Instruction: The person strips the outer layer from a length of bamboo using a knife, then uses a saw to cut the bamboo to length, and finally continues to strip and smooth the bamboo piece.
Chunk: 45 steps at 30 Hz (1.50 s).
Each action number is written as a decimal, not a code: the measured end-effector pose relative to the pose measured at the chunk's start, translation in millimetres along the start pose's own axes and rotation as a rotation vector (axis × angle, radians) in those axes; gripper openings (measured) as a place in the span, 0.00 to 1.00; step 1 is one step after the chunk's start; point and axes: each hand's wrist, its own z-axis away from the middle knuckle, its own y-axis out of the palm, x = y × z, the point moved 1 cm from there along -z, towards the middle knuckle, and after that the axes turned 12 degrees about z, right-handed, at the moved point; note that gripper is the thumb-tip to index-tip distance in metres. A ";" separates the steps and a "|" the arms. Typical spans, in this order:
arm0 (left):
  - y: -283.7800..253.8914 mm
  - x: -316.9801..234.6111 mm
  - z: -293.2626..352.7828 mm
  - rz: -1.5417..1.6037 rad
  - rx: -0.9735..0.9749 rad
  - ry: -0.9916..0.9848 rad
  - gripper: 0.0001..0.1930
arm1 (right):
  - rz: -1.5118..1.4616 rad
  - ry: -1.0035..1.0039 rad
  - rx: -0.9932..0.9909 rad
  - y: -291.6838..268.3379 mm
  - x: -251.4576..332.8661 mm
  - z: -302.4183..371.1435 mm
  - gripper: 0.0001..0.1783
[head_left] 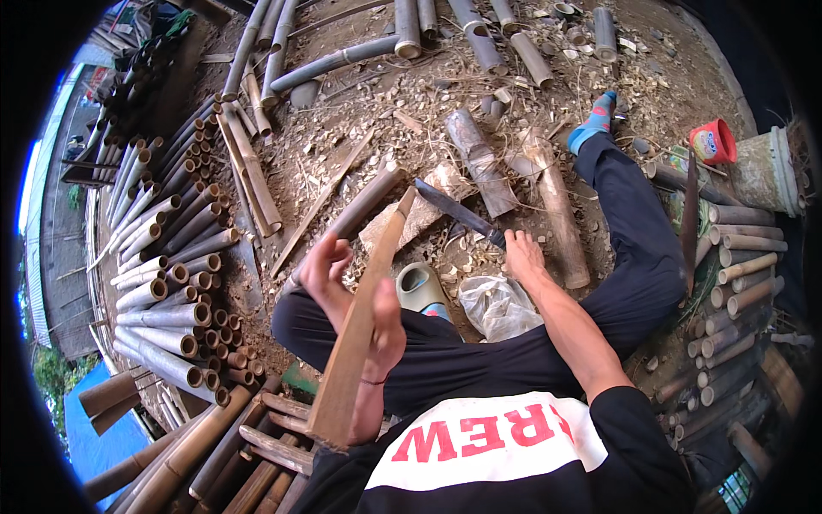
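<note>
Littered dirt ground (360, 128); left hand (342, 291) grips bamboo slat (355, 330), right hand (522, 255) hides knife (458, 212) handle.

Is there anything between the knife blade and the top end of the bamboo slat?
Nothing visible. The right hand holds the knife, whose tip nearly meets the slat held by the left hand.

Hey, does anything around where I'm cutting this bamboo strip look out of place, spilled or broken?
Nothing looks broken. The left hand holds the bamboo strip and the right hand the knife. Shavings litter the ground, a single green sandal lies loose by the knee, and a crumpled plastic bag sits beside it.
</note>
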 end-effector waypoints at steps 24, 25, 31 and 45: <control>-146.0 93.7 -165.2 0.997 -0.186 -0.150 0.17 | -0.875 -0.010 0.091 -83.7 39.0 48.2 0.26; -141.2 108.7 -157.8 0.898 -0.494 -0.189 0.20 | -0.798 -0.039 0.096 -80.5 41.6 46.3 0.21; -96.6 163.2 -121.0 0.835 -0.645 -0.328 0.22 | -0.734 0.017 -0.114 -77.2 75.8 7.2 0.19; -86.0 192.1 -110.2 0.660 -0.731 -0.331 0.20 | -0.759 -0.026 -0.280 -69.7 115.0 -45.3 0.21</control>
